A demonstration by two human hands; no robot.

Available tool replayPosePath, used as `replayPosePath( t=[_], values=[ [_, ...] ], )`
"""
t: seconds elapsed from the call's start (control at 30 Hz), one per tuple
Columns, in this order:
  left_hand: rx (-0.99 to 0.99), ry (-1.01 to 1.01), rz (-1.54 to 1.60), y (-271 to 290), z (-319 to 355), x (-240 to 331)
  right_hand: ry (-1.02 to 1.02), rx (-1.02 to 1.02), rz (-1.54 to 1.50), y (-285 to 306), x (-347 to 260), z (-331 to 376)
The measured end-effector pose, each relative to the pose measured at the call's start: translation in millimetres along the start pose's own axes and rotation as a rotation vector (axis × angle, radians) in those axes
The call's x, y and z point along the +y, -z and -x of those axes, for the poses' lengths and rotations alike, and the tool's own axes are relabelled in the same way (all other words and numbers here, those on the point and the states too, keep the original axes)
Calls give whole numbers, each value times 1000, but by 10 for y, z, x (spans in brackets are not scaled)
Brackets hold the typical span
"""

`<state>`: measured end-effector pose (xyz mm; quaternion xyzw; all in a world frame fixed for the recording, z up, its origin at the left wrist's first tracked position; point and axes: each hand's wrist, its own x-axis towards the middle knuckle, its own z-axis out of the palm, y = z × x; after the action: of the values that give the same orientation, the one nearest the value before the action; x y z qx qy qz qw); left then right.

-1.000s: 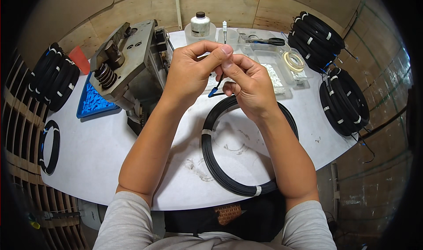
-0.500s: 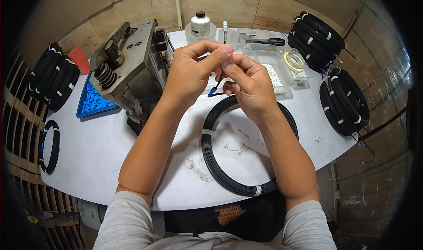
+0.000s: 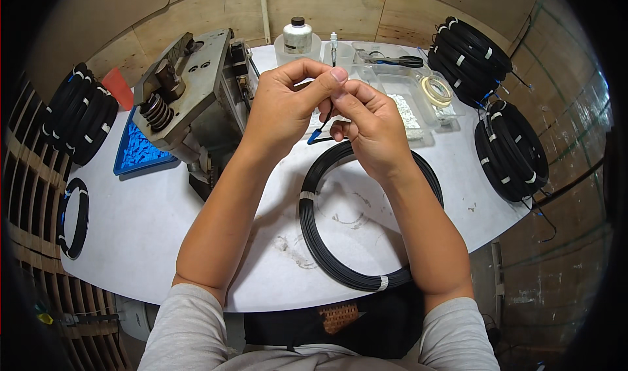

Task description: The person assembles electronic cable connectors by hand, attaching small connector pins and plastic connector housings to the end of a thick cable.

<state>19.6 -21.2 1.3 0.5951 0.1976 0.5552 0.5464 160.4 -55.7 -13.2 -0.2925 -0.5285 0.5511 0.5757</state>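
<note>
My left hand (image 3: 282, 103) and my right hand (image 3: 378, 126) meet above the table, thumbs and forefingers pinched together on a thin black cable. Out of the top of the pinch, the cable stands up to a slim clear-and-white tip (image 3: 333, 42). Below the fingers hangs another short length with a small blue connector (image 3: 314, 135) on it, beside my left palm. Exactly how the cable runs between my fingertips is hidden. Beneath my right forearm lies a large black cable coil (image 3: 307, 224), bound with white ties.
A heavy metal press (image 3: 196, 70) stands left of my hands, with a blue tray (image 3: 122, 168) of small blue parts beside it. Behind are a white bottle (image 3: 297, 39), clear bins (image 3: 428, 135), scissors (image 3: 409, 61) and tape rolls (image 3: 436, 91). Stacked cable coils (image 3: 468, 57) sit at both sides.
Both hands hold nearly the same place, still pinching the cable. The blue connector has turned slightly, and the clear-and-white tip has shifted a little.
</note>
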Motion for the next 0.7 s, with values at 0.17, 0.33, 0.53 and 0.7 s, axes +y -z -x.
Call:
replayPosePath(
  t=[0.17,0.33,0.53,0.7],
  values=[
    [-5,10,15,10,2,-3,-12,-7,0,-8,-17,0],
    [-9,33,1,2,9,9,7,-21,-41,8,7,-5],
    [-31,-2,105,12,1,4,7,-16,-46,-11,-19,-1],
    [-13,33,104,10,-3,2,30,17,8,-13,8,-8]
  ],
)
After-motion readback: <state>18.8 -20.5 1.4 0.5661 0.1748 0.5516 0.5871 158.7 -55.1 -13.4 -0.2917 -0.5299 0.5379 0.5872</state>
